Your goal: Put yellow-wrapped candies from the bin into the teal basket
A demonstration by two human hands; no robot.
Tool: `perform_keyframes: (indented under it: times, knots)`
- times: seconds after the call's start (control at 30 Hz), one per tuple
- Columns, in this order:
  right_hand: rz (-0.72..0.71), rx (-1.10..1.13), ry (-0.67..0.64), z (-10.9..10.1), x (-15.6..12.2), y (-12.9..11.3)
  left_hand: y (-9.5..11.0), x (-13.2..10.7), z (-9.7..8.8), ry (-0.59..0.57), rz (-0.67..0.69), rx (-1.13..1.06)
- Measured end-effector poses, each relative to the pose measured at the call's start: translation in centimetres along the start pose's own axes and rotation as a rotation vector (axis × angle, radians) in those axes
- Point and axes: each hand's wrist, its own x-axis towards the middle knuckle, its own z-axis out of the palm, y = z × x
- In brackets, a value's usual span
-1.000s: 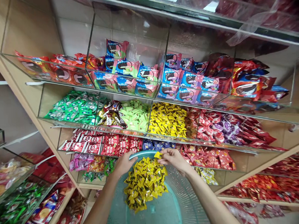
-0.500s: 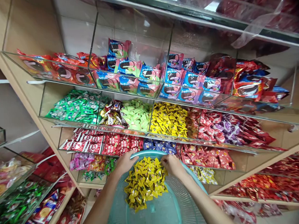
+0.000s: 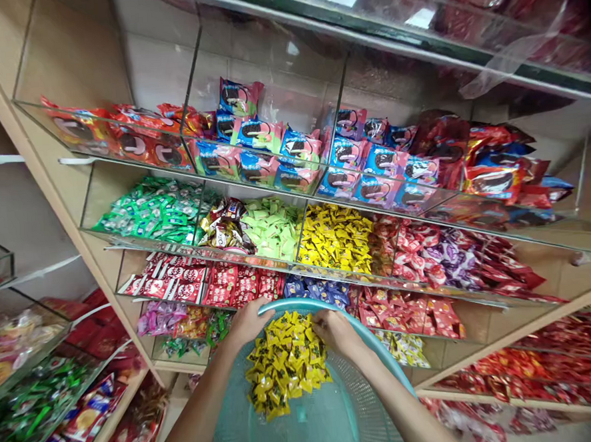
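Observation:
A teal mesh basket [image 3: 337, 418] is held up below the shelves, with a heap of yellow wrapped candies [image 3: 287, 361] in its far half. My left hand [image 3: 246, 323] is closed on the basket's far rim. My right hand [image 3: 335, 330] is down among the yellow candies at the rim, fingers curled into the heap. Straight above, a clear shelf bin holds more yellow candies [image 3: 335, 238].
Clear bins line the wooden shelves: green candies [image 3: 154, 209], pale green candies [image 3: 270, 226], red and purple candies [image 3: 448, 255], red wafer packs [image 3: 179, 281], cookie packs [image 3: 271, 149] higher up. More shelves with snacks stand at left [image 3: 30, 397] and lower right [image 3: 535, 366].
My right hand held one yellow candy above the heap a second ago; it has dropped lower and now rests in the candies. The view shifted slightly right. My left hand kept its grip.

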Motion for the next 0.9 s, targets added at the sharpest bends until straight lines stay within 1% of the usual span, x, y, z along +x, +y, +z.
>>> perform_keyframes:
  times: [0.07, 0.13, 0.23, 0.3, 0.37, 0.43, 0.47, 0.5, 0.53, 0.6, 0.67, 0.77, 0.9]
  knots:
    - [0.006, -0.011, 0.042, -1.0, -0.3, -0.6, 0.0, -0.1, 0.0, -0.011, 0.011, 0.001]
    - [-0.020, 0.010, 0.102, -2.8, -0.6, -1.6, -0.2, -0.1, 0.1, -0.020, 0.013, -0.008]
    - [-0.117, 0.104, 0.195, -6.5, -0.8, -3.2, -0.5, 0.0, 0.3, -0.004, -0.003, -0.028]
    - [-0.190, 0.160, 0.276, -9.0, -0.5, -3.9, -0.7, 0.1, 0.4, 0.010, -0.004, -0.036]
    - [-0.206, 0.181, 0.369, -11.2, 0.4, -3.8, -0.8, 0.2, 0.5, 0.012, -0.002, -0.038]
    - [-0.167, 0.149, 0.451, -12.8, 1.9, -2.9, -0.9, 0.2, 0.5, 0.004, -0.008, -0.034]
    - [-0.141, 0.109, 0.468, -13.4, 2.7, -2.3, -0.9, 0.2, 0.5, 0.000, -0.010, -0.030]
    - [-0.107, 0.050, 0.464, -13.8, 3.6, -1.7, -0.9, 0.2, 0.5, -0.003, -0.011, -0.025]
    - [-0.069, -0.018, 0.421, -14.1, 4.5, -1.0, -0.9, 0.2, 0.6, -0.002, -0.010, -0.020]
    - [-0.003, -0.131, 0.288, -14.3, 6.1, 0.2, -1.0, 0.3, 0.6, 0.004, -0.003, -0.013]
    - [0.031, -0.189, 0.174, -14.2, 7.2, 0.9, -1.0, 0.3, 0.7, 0.013, 0.000, -0.007]
    - [0.066, -0.224, 0.094, -13.9, 8.0, 1.2, -1.1, 0.4, 0.8, 0.011, 0.003, -0.009]
    - [0.144, -0.274, 0.024, -13.8, 8.2, 0.8, -1.0, 0.3, 0.6, 0.012, -0.004, -0.032]
